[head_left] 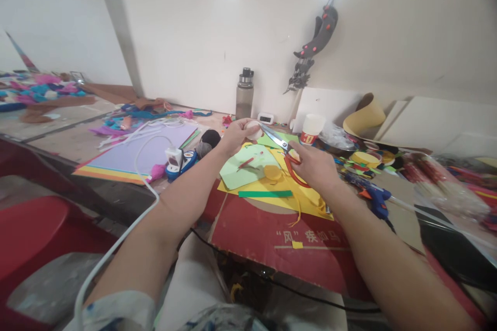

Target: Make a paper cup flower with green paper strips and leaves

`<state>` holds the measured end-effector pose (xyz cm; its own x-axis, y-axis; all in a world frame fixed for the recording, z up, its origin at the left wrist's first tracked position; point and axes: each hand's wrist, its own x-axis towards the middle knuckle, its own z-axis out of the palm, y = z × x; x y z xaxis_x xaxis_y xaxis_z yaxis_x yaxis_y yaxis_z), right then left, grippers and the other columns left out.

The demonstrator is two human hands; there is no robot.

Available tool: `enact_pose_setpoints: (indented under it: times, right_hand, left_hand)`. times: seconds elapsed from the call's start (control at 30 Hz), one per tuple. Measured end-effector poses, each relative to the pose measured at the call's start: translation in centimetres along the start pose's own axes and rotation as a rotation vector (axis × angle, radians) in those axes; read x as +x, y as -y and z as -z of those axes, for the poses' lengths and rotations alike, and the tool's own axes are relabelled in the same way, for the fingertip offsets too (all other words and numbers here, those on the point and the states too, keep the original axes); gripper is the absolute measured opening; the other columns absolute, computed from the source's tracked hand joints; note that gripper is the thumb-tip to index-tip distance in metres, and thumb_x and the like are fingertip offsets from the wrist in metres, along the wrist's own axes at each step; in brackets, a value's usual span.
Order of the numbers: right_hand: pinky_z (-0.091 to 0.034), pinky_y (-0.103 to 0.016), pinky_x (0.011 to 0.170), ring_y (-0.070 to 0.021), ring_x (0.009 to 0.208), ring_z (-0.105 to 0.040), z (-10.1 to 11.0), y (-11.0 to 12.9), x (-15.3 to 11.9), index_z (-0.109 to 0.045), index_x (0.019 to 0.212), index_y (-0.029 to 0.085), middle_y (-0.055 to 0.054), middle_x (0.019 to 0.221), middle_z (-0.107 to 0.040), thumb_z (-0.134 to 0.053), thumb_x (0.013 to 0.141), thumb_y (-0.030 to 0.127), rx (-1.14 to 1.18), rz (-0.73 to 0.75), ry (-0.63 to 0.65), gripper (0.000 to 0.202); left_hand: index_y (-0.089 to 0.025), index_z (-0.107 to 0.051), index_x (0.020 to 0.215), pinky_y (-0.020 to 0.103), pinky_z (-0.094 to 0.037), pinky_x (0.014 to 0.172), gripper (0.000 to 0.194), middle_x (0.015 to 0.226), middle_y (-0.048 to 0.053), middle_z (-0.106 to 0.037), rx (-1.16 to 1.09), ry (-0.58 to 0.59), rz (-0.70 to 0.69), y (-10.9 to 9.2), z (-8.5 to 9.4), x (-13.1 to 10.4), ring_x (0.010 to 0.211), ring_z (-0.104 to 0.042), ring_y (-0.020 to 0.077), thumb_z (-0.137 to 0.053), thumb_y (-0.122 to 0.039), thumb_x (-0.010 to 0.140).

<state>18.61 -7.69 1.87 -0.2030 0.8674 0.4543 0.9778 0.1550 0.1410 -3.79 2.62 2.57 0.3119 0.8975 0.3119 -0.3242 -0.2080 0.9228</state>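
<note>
Your left hand pinches a small white disc; your right hand grips orange-handled metal scissors; trimming seems unfinished, the disc's edge too blurred to judge.

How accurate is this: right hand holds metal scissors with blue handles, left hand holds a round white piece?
The handles aren't blue: the head view shows them orange-red. The right hand holds metal scissors, the left hand the round white piece.

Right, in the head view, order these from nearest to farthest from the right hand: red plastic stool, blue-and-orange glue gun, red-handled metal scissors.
1. Red-handled metal scissors: held in the right hand.
2. Blue-and-orange glue gun: to that hand's right.
3. Red plastic stool: at the far left.
</note>
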Motion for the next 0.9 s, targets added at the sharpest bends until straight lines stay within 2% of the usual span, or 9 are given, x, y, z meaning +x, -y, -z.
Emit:
enact_pose_setpoints:
  times: [0.17, 0.3, 0.67, 0.9]
  right_hand:
    - [-0.04, -0.029, 0.063, -0.0243, 0.094, -0.068, 0.0, 0.0, 0.0, -0.058, 0.135, 0.027, -0.008, 0.115, -0.073, -0.051, 0.094, 0.037, -0.002, -0.008, 0.009, 0.042]
    - [-0.041, -0.03, 0.063, -0.0247, 0.092, -0.069, 0.0, 0.0, 0.1, -0.058, 0.135, 0.027, -0.008, 0.114, -0.074, -0.05, 0.095, 0.037, -0.013, 0.003, 0.019, 0.043]
    - [-0.042, -0.03, 0.066, -0.025, 0.091, -0.07, -0.4, -0.3, 0.0, -0.061, 0.134, 0.024, -0.01, 0.109, -0.076, -0.048, 0.095, 0.035, -0.017, 0.028, -0.014, 0.043]
    - [-0.042, -0.03, 0.064, -0.0251, 0.085, -0.07, -0.3, -0.2, 0.0, -0.061, 0.134, 0.025, -0.009, 0.104, -0.077, -0.046, 0.095, 0.037, -0.011, 0.016, 0.028, 0.043]
  left_hand:
    - [-0.01, -0.065, 0.088, 0.021, -0.049, 0.048, 0.052, 0.074, 0.004, -0.067, 0.017, 0.035, -0.003, -0.1, 0.0, -0.2, 0.065, -0.064, 0.0127, -0.091, -0.043, 0.057]
    - [-0.011, -0.066, 0.088, 0.019, -0.047, 0.047, 0.055, 0.075, 0.005, -0.068, 0.031, 0.058, -0.002, 0.2, 0.3, -0.1, 0.063, -0.063, 0.0112, -0.09, -0.047, 0.056]
    - [-0.01, -0.067, 0.088, 0.017, -0.041, 0.044, 0.048, 0.073, 0.006, -0.067, 0.073, 0.083, 0.01, 0.7, 1.0, 0.2, 0.062, -0.062, 0.0108, -0.087, -0.045, 0.062]
    - [-0.009, -0.066, 0.088, 0.017, -0.038, 0.041, 0.044, 0.076, 0.007, -0.07, 0.031, 0.086, 0.056, 0.3, 1.0, 0.1, 0.06, -0.062, 0.01, -0.087, -0.037, 0.062]
